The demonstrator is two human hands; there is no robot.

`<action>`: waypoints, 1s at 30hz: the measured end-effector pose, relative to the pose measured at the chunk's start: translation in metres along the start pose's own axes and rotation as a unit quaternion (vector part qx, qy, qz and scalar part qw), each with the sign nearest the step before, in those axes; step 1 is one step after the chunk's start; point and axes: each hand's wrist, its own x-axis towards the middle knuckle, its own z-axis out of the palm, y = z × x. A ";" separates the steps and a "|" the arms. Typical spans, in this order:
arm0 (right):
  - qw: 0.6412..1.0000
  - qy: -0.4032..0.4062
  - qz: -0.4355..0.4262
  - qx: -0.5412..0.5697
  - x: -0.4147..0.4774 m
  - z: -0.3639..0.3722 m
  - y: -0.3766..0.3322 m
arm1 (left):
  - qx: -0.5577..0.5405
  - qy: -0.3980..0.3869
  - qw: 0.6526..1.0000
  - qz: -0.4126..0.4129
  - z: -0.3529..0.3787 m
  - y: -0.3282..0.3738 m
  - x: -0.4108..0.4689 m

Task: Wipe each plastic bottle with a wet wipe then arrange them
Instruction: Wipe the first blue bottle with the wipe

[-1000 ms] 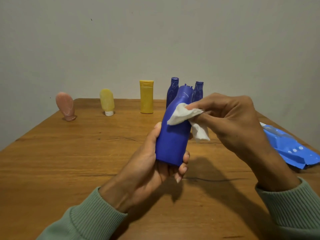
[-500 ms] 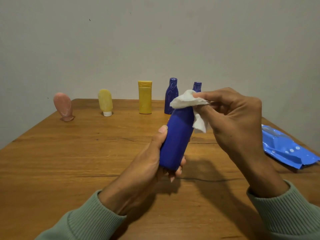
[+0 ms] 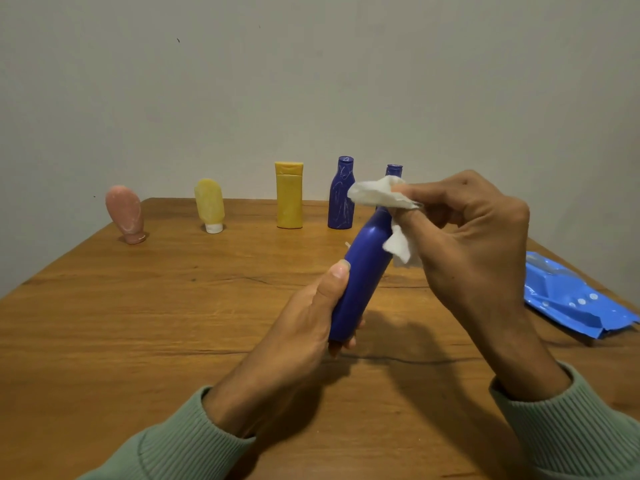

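Observation:
My left hand [image 3: 304, 327] grips the lower body of a blue plastic bottle [image 3: 362, 278], tilted with its top leaning right and away above the wooden table [image 3: 138, 323]. My right hand [image 3: 474, 244] pinches a white wet wipe [image 3: 377, 197] over the bottle's neck and cap, which the wipe hides. Along the table's far edge stand a pink bottle [image 3: 125, 213], a pale yellow tube [image 3: 210, 205] on its white cap, a yellow bottle [image 3: 289, 195], a blue bottle [image 3: 341, 194] and another blue bottle [image 3: 394, 169] mostly hidden behind the wipe.
A blue pack of wet wipes [image 3: 571, 299] lies at the table's right edge. A plain grey wall [image 3: 311, 81] rises just behind the row of bottles.
The wipe in my right hand slid up the held bottle from its shoulder to the cap. My left hand turned the bottle, so a narrower side faces me.

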 end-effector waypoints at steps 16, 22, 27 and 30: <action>0.964 -0.107 0.133 0.204 0.007 -0.005 0.001 | -0.319 -0.110 0.938 -0.075 -0.005 0.003 0.003; 0.955 -0.167 0.137 0.202 0.011 -0.011 0.004 | -0.350 -0.144 0.923 -0.069 -0.007 0.003 0.003; 0.961 -0.053 0.143 0.229 0.011 -0.008 0.002 | -0.361 -0.207 0.905 -0.089 -0.010 -0.005 0.007; 0.957 -0.096 0.153 0.225 0.010 -0.008 0.003 | -0.377 -0.203 0.900 -0.079 -0.010 -0.005 0.006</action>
